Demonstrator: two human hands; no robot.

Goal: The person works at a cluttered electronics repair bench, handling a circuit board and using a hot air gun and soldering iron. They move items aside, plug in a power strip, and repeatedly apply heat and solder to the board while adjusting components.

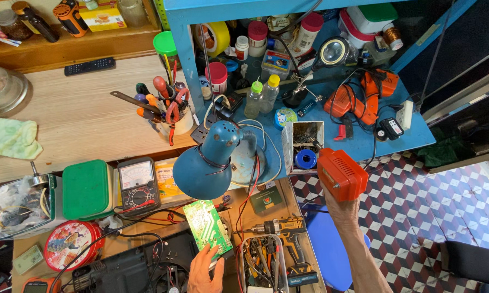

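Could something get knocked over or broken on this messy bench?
Maybe, yes. The right hand lifts an orange box close beside the blue desk lamp, so a swing might bump the lamp. The left hand rests only on one end of the green circuit board, which sits among red and black wires; a tug on those wires could drag it. The cordless drill lies near the bench edge and could slide off.

Cluttered repair corner, seen from above.
A blue shelf point(358, 142) stands over a wooden bench point(76, 116); right of them runs a floor point(434, 201) of red, black and white tiles. A blue lamp point(203, 165) hangs between.
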